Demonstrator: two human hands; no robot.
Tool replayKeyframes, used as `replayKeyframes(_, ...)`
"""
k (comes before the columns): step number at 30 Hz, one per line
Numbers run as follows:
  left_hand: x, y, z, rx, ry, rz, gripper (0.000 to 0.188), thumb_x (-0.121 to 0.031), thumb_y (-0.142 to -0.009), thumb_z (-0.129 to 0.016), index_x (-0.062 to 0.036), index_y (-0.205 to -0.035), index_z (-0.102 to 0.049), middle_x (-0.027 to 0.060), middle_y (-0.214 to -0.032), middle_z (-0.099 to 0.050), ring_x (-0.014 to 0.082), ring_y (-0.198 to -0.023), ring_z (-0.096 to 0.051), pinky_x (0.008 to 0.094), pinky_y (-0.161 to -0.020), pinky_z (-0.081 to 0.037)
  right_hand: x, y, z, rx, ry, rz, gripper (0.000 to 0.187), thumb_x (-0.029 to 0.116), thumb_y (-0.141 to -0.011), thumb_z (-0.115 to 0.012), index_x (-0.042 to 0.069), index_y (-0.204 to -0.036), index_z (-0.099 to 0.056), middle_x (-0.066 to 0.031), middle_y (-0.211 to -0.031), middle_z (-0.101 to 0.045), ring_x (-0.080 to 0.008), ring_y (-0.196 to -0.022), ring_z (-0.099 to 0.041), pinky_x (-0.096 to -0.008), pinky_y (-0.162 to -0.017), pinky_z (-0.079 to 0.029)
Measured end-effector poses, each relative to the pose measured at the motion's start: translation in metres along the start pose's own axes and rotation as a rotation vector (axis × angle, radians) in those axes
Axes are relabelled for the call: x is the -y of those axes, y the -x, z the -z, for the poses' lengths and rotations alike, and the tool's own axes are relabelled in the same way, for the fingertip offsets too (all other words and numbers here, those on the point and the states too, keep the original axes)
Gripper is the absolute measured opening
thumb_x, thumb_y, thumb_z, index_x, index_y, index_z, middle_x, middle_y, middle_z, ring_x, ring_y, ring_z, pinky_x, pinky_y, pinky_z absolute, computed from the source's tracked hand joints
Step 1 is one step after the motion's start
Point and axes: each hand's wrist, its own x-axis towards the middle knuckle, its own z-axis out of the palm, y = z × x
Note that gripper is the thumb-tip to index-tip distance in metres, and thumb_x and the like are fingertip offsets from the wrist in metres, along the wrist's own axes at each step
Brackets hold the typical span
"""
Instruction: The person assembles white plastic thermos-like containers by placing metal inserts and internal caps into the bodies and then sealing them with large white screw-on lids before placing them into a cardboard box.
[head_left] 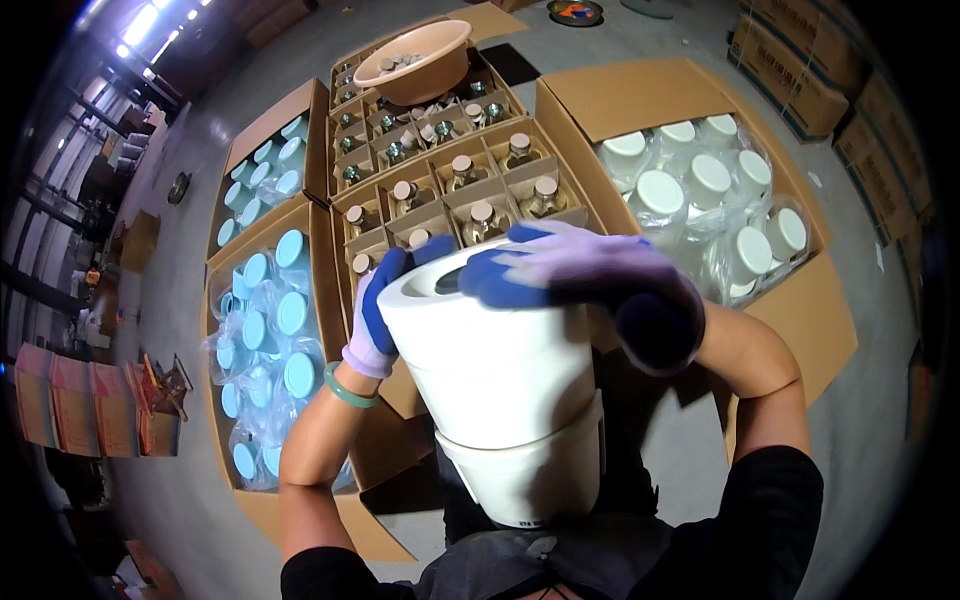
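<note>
A stack of white plastic jar bodies [495, 380], nested one in another, stands upright close to my chest. My left hand [375, 310], in a white glove with blue fingers, grips the upper jar's left side near its rim. My right hand [600, 285], gloved the same way, lies over the top right of the rim. A green bangle [345, 390] sits on my left wrist. Beyond the stack lies a divided carton of small glass bottles [470, 190] with pale caps.
A beige bowl [415, 60] rests on the far bottle carton. Two open cartons at left hold bagged blue-lidded jars [275, 340]. An open carton at right holds bagged white-lidded jars [700, 200]. Sealed cartons [800, 70] stand at far right, stacked goods at far left.
</note>
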Motion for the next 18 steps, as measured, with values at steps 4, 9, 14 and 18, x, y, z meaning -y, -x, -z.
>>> replayKeyframes(4,-0.024,0.006,-0.028,0.036,-0.424,-0.490,0.056,-0.036,-0.107,-0.028,0.0059,-0.137,-0.050,0.0205,-0.136,-0.056,0.0299,-0.127,-0.053,0.0403,-0.113,-0.035,0.004,0.004,0.010,-0.014,-0.087,-0.122,0.058,0.014,-0.081,-0.073,0.004,-0.135,-0.054,-0.0160,-0.134,-0.059,-0.0323,-0.131,-0.052,-0.0427,-0.110,-0.039)
replayKeyframes(9,-0.009,-0.001,-0.016,0.093,0.058,-0.137,0.063,-0.043,-0.104,-0.033,0.0070,-0.141,-0.045,0.0221,-0.141,-0.052,0.0293,-0.133,-0.047,0.0408,-0.115,-0.034,-0.001,0.002,-0.001,-0.136,-0.057,0.117,0.046,0.012,-0.090,-0.064,0.004,-0.134,-0.054,-0.0182,-0.134,-0.059,-0.0325,-0.128,-0.055,-0.0501,-0.109,-0.038)
replayKeyframes(14,0.004,0.003,-0.004,0.058,-0.228,-0.106,0.063,-0.041,-0.107,-0.026,0.0094,-0.134,-0.052,0.0194,-0.135,-0.058,0.0305,-0.124,-0.054,0.0407,-0.111,-0.036,0.027,-0.015,-0.001,-0.070,-0.185,0.193,0.047,0.012,-0.088,-0.066,0.003,-0.134,-0.056,-0.0197,-0.118,-0.065,-0.0309,-0.115,-0.062,-0.0371,-0.104,-0.047)
replayKeyframes(18,-0.017,0.010,-0.036,-0.020,-0.067,-0.304,0.073,-0.058,-0.099,-0.037,0.0053,-0.132,-0.054,0.0203,-0.137,-0.055,0.0280,-0.128,-0.051,0.0402,-0.112,-0.037,0.000,0.011,-0.007,-0.120,-0.133,-0.198,0.044,0.012,-0.089,-0.062,0.003,-0.132,-0.058,-0.0168,-0.127,-0.063,-0.0308,-0.119,-0.061,-0.0428,-0.106,-0.045)
